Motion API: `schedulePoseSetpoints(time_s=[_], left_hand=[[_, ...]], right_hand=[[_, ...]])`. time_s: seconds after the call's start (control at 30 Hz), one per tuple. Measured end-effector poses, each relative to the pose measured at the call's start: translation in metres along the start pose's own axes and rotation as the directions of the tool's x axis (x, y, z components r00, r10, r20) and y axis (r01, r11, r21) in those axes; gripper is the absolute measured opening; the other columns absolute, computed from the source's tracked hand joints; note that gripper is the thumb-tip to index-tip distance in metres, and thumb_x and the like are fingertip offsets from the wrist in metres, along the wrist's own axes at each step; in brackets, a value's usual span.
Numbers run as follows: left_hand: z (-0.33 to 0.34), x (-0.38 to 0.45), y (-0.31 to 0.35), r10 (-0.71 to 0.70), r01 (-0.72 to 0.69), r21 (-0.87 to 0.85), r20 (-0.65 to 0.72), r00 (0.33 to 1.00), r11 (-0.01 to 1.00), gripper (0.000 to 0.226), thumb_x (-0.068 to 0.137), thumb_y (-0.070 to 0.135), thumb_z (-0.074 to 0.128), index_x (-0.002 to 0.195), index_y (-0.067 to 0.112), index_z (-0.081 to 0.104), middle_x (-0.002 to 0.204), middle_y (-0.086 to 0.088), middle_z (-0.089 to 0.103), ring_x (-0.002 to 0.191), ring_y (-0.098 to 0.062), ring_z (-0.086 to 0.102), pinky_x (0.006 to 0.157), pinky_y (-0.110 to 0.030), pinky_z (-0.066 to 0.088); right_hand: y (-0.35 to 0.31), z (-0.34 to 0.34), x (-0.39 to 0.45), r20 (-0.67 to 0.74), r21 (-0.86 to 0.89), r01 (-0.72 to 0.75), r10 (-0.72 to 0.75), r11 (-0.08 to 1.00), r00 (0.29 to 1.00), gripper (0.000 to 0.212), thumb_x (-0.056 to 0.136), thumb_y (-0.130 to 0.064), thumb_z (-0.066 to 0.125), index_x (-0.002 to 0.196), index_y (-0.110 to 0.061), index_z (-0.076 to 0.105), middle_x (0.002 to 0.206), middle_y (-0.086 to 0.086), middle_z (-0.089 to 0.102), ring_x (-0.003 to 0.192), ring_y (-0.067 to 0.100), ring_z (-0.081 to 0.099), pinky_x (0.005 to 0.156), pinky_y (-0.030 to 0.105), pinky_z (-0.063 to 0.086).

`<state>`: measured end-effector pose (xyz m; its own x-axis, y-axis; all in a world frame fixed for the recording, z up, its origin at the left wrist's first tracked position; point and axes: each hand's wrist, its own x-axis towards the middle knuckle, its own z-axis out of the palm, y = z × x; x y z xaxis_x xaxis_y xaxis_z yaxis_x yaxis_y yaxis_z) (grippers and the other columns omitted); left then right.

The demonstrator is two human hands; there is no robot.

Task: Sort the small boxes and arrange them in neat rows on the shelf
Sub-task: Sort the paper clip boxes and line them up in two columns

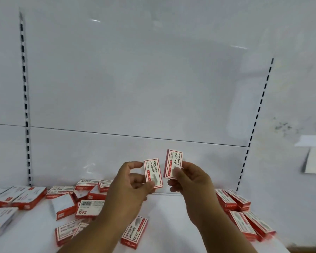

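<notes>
Boxes fill both my hands at the centre of the frame: my left hand (130,181) pinches one small red-and-white box (153,173) upright between thumb and curled fingers, and my right hand (191,179) pinches a second box (173,163) just beside it, a little higher, the two not quite touching. Both labels face me, printed sideways. Below, the white shelf (170,212) carries the rest. At lower left a loose heap of boxes (84,198) lies at all angles, one showing its barcode side, with larger flat packs (19,197) at the far left edge. At lower right a tidier group of boxes (242,212) sits side by side, possibly stacked two high, though blur hides that
</notes>
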<state>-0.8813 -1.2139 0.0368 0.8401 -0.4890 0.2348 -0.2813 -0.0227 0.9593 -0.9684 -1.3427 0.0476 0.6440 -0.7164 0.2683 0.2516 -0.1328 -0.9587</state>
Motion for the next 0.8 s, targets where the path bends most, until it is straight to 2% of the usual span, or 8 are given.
schedulePoseSetpoints(time_s=[0.07, 0.17, 0.3, 0.43, 0.53, 0.6, 0.67, 0.8], left_hand=[[0.016, -0.007, 0.012, 0.034, -0.036, 0.033, 0.056, 0.998, 0.999, 0.043, 0.082, 0.022, 0.078, 0.109, 0.04, 0.05, 0.093, 0.015, 0.074, 0.078, -0.007, 0.073, 0.075, -0.032, 0.061], [0.052, -0.023, 0.025, 0.02, -0.018, -0.024, 0.123, 0.992, 1.0, 0.04, 0.084, 0.014, 0.077, 0.108, 0.036, 0.052, 0.093, 0.01, 0.074, 0.074, -0.01, 0.074, 0.068, -0.03, 0.057], [0.118, -0.046, 0.033, -0.002, -0.002, 0.017, 0.188, 0.982, 1.0, 0.036, 0.086, 0.013, 0.074, 0.105, 0.035, 0.052, 0.097, 0.012, 0.068, 0.068, -0.008, 0.073, 0.057, -0.021, 0.052], [0.179, -0.059, 0.028, -0.064, 0.045, 0.088, 0.228, 0.972, 0.995, 0.031, 0.086, 0.009, 0.072, 0.102, 0.031, 0.058, 0.1, 0.012, 0.069, 0.067, -0.011, 0.073, 0.053, -0.021, 0.048], [0.212, -0.061, 0.023, -0.051, 0.007, 0.217, 0.201, 0.978, 0.976, 0.024, 0.085, 0.012, 0.073, 0.099, 0.031, 0.066, 0.102, 0.012, 0.068, 0.071, -0.007, 0.072, 0.053, -0.017, 0.05], [0.226, -0.061, 0.02, -0.044, -0.009, 0.31, 0.161, 0.986, 0.951, 0.017, 0.085, 0.014, 0.07, 0.092, 0.029, 0.069, 0.098, 0.008, 0.069, 0.07, -0.007, 0.071, 0.052, -0.015, 0.048], [0.237, -0.063, 0.019, -0.021, -0.029, 0.411, 0.118, 0.993, 0.911, 0.014, 0.082, 0.016, 0.068, 0.086, 0.029, 0.069, 0.097, 0.007, 0.067, 0.075, -0.01, 0.069, 0.059, -0.02, 0.05], [0.248, -0.07, 0.018, 0.092, -0.109, 0.588, 0.059, 0.994, 0.801, 0.011, 0.082, 0.023, 0.068, 0.091, 0.029, 0.07, 0.102, 0.013, 0.059, 0.084, -0.003, 0.06, 0.07, -0.017, 0.047]], right_hand=[[-0.01, -0.026, -0.009, -0.067, -0.074, 0.04, -0.045, 0.996, 0.997, 0.015, 0.096, -0.013, 0.059, 0.106, -0.018, 0.069, 0.084, -0.001, 0.077, 0.065, 0.015, 0.069, 0.062, 0.026, 0.057], [-0.02, -0.077, -0.017, -0.221, -0.207, 0.065, -0.111, 0.976, 0.969, 0.014, 0.094, -0.017, 0.063, 0.104, -0.022, 0.07, 0.08, -0.005, 0.076, 0.063, 0.01, 0.068, 0.056, 0.022, 0.054], [-0.025, -0.148, -0.02, -0.295, -0.369, 0.013, -0.131, 0.929, 0.946, 0.014, 0.089, -0.024, 0.069, 0.103, -0.027, 0.07, 0.075, -0.01, 0.075, 0.069, 0.013, 0.072, 0.068, 0.038, 0.059], [-0.019, -0.213, -0.017, -0.241, -0.589, -0.071, -0.092, 0.805, 0.966, 0.022, 0.087, -0.027, 0.072, 0.107, -0.028, 0.062, 0.074, -0.008, 0.073, 0.059, 0.006, 0.066, 0.053, 0.028, 0.049], [-0.009, -0.248, -0.012, -0.182, -0.646, -0.127, 0.01, 0.752, 0.983, 0.017, 0.088, -0.026, 0.07, 0.104, -0.024, 0.063, 0.079, -0.008, 0.071, 0.042, 0.002, 0.057, 0.038, 0.017, 0.039], [0.002, -0.26, -0.009, -0.13, -0.699, -0.123, 0.043, 0.704, 0.991, 0.015, 0.087, -0.028, 0.071, 0.1, -0.023, 0.066, 0.079, -0.008, 0.069, 0.051, 0.004, 0.059, 0.043, 0.019, 0.041], [0.012, -0.268, -0.006, -0.069, -0.759, -0.087, 0.053, 0.645, 0.996, 0.012, 0.085, -0.031, 0.071, 0.092, -0.021, 0.069, 0.078, -0.007, 0.067, 0.066, 0.008, 0.061, 0.056, 0.023, 0.046], [0.025, -0.272, 0.001, 0.02, -0.828, -0.016, 0.058, 0.56, 0.998, 0.022, 0.086, -0.035, 0.067, 0.071, -0.021, 0.059, 0.073, -0.005, 0.066, 0.065, 0.01, 0.058, 0.058, 0.025, 0.045]])
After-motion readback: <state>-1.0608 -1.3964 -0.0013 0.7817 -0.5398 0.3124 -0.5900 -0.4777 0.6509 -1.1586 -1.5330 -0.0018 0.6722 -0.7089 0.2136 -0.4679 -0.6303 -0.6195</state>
